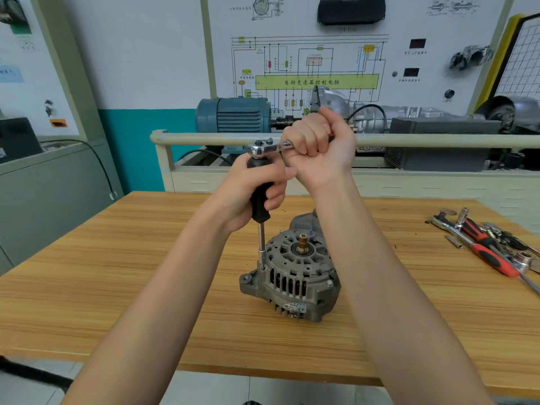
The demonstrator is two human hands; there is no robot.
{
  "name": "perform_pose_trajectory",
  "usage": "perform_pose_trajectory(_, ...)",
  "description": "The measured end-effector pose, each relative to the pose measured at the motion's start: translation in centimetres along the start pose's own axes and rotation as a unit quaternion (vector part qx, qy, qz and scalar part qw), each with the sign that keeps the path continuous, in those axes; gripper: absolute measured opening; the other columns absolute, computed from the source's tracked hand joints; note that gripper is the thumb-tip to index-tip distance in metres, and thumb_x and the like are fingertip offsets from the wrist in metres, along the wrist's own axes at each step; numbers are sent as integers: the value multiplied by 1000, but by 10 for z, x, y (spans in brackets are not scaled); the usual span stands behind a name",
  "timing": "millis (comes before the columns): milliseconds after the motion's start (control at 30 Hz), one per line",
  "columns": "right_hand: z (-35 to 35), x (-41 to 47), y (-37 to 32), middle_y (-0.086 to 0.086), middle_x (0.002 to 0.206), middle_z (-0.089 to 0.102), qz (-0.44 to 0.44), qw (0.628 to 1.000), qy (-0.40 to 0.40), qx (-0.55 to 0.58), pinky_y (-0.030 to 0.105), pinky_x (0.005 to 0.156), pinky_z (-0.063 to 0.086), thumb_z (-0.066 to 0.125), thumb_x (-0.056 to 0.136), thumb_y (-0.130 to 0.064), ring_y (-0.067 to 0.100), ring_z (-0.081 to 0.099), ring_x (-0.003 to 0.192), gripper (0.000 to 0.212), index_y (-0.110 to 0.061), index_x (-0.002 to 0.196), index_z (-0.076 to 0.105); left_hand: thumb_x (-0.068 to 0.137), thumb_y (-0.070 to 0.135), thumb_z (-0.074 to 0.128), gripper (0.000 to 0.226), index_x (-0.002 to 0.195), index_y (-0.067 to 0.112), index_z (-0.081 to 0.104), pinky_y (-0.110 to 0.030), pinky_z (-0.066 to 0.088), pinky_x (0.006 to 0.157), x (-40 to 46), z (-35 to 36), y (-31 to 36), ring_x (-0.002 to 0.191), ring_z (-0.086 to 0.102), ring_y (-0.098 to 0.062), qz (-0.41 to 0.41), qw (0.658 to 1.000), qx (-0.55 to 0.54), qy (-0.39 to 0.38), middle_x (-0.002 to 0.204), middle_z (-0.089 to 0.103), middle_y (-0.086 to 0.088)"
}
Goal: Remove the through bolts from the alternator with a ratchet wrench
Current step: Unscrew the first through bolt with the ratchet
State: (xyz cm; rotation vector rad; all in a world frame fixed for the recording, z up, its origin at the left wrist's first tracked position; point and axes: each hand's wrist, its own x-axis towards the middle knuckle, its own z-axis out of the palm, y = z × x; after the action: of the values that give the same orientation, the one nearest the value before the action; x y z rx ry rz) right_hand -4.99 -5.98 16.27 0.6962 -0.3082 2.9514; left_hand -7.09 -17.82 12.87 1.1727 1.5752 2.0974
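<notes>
Black plastic fills the left hand [257, 185], whose fingers [276, 200] curl round the upright extension handle [261, 197], while the right hand [318, 144] wraps the ratchet wrench [270, 147] handle just above. Below, the socket [263, 257] sits on a through bolt at the left rim of the alternator [292, 276], mid-bench [117, 287]. Removal looks barely begun: another bolt head [329, 283] remains seated, any far-side bolts are hidden, and the right-hand tool pile [491, 247] is hard to sort.

Grey cast alternator [292, 276] sitting shaft-up on wooden table [117, 287], chrome ratchet wrench [264, 148] lying level atop upright black-handled extension [261, 191], slim socket shaft standing on through bolt [263, 268] at housing's left edge
</notes>
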Motion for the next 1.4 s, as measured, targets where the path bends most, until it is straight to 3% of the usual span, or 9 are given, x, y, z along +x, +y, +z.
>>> perform_pose_trajectory(233, 6, -22, 9, -3, 34, 21, -149, 984, -6, -101, 23, 40, 22, 34, 94, -13, 12, 17, 32, 50, -15, 44, 33, 82, -3, 55, 44, 51, 18, 31, -14, 15, 35, 8, 10, -4, 31, 17, -6, -2, 992, 15, 125, 39, 24, 7)
perform_pose_trajectory(433, 10, -62, 63, -8, 58, 40, -470, 749, -125, -451, 28, 52, 27, 45, 85, -11, 12, 33, 48, 20, -22, 68, 44, 63, 30, 54, 22, 65, 17, 35, -30, 32, 54, 12, 24, -9, 52, 37, -14, -3, 974, 81, 213, 56, 39, -1)
perform_pose_trajectory(733, 9, -29, 6, -5, 32, 21, -161, 980, -34, -115, 19, 39, 22, 38, 85, -14, 11, 13, 32, 45, -18, 40, 35, 82, -3, 60, 38, 54, 15, 42, -19, 27, 39, 0, 7, -3, 38, 28, -12, 18, 995, 47, 82, 43, 35, 3)
perform_pose_trajectory(933, -5, -1, -8, -1, 30, 17, 12, 999, 27, 26, 22, 35, 18, 38, 84, -14, 9, 6, 39, 50, -11, 35, 31, 77, 8, 57, 39, 44, 18, 40, -19, 20, 38, 2, 10, 1, 30, 25, -10, -9, 999, 37, -13, 36, 31, 4)
perform_pose_trajectory(1100, 6, -19, 1, -4, 33, 20, -100, 994, 17, -35, 21, 37, 21, 35, 90, -14, 10, 12, 33, 50, -17, 40, 32, 81, 2, 57, 46, 46, 20, 34, -14, 16, 36, 4, 12, -1, 30, 18, -6, -6, 995, 25, 92, 38, 25, 8)
perform_pose_trajectory(1200, 13, -44, 32, -4, 37, 25, -293, 932, -48, -207, 27, 44, 21, 36, 93, -9, 12, 20, 36, 45, -18, 48, 36, 87, -7, 52, 39, 58, 13, 36, -17, 18, 37, 4, 19, -2, 36, 20, -8, 18, 982, 65, 178, 43, 29, 4)
perform_pose_trajectory(1267, 16, -58, 56, -6, 47, 34, -453, 811, -86, -360, 27, 47, 26, 43, 88, -5, 12, 27, 42, 32, -19, 59, 42, 91, -1, 52, 24, 68, 3, 49, -22, 24, 45, 3, 25, -3, 46, 30, -16, 39, 971, 124, 201, 54, 38, -4)
perform_pose_trajectory(1333, 14, -68, 72, -2, 50, 37, -525, 701, -118, -468, 17, 50, 32, 45, 84, -3, 13, 33, 45, 22, -14, 64, 47, 87, 27, 54, 30, 64, 8, 59, -20, 27, 53, 0, 28, -5, 49, 38, -12, 52, 974, 128, 181, 54, 46, 0)
perform_pose_trajectory(1400, 14, -69, 75, -3, 50, 38, -529, 681, -129, -491, 17, 51, 32, 45, 82, -4, 13, 34, 45, 20, -13, 65, 48, 62, 50, 48, 31, 54, 21, 57, -21, 31, 58, -2, 30, -4, 50, 40, -4, 29, 980, 87, 177, 45, 46, 14)
